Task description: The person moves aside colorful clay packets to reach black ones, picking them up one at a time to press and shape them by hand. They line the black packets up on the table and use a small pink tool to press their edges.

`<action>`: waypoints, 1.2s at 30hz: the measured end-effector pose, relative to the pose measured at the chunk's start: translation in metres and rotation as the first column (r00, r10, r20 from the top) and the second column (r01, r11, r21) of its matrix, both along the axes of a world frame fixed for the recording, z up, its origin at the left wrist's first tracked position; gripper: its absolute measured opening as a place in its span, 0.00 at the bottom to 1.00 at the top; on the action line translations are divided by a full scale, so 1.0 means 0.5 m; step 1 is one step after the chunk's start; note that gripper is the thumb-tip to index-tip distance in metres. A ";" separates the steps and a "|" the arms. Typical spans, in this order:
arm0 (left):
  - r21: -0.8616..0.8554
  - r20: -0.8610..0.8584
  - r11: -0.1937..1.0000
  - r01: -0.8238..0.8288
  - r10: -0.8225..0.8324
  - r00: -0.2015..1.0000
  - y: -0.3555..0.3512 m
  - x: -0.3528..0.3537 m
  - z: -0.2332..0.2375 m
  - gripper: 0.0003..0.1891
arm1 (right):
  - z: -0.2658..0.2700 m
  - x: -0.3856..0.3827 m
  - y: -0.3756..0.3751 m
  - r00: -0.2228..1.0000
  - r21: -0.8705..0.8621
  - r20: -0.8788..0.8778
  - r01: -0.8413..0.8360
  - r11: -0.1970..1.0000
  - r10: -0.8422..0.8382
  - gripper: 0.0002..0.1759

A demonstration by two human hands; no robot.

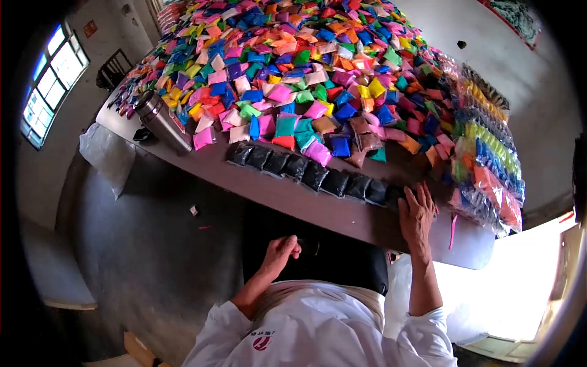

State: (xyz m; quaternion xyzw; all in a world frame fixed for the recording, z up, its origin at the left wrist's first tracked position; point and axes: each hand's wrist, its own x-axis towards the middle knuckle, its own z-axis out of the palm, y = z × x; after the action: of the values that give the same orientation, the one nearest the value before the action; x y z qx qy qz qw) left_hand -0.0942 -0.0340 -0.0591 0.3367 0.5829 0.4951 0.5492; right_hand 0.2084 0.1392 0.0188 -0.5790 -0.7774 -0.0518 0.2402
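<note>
A row of several black packets (306, 171) lies along the near edge of a long brown table (287, 199). My right hand (417, 215) rests flat on the table at the right end of that row, fingers spread, touching the last black packet (391, 194). My left hand (280, 251) hangs below the table edge, fingers curled in, with nothing visible in it. A huge heap of small coloured packets (306, 67) covers the table beyond the black row.
A steel flask (162, 121) lies at the table's left end. Clear bags of sorted coloured packets (489, 165) are stacked along the right side. A dark chair (318, 257) stands under the table edge. A white sack (109, 156) hangs at the left.
</note>
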 end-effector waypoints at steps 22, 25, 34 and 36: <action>0.000 -0.658 0.948 -0.318 0.239 0.714 -0.053 -0.114 -0.053 0.22 | -0.032 0.118 -0.029 0.914 0.092 -0.378 0.196 0.976 -0.148 0.13; -0.025 -0.720 0.958 -0.286 0.182 0.670 -0.043 -0.089 -0.044 0.22 | -0.039 0.113 -0.034 0.907 0.014 -0.374 0.213 0.977 -0.192 0.14; 0.008 -0.779 0.968 -0.250 0.162 0.606 -0.040 -0.087 -0.039 0.22 | -0.003 0.093 -0.043 0.925 0.065 -0.360 0.157 0.985 -0.124 0.15; -0.068 -0.792 0.968 -0.241 0.095 0.604 -0.038 -0.090 -0.039 0.21 | 0.018 0.060 -0.040 0.955 0.085 -0.287 0.109 0.990 -0.080 0.17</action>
State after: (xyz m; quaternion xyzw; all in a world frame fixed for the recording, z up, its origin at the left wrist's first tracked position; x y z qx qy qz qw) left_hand -0.1393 -0.0529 -0.0785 0.4148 0.8318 0.2977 0.2177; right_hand 0.2385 0.1190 0.0278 -0.6043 -0.7029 -0.0186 0.3746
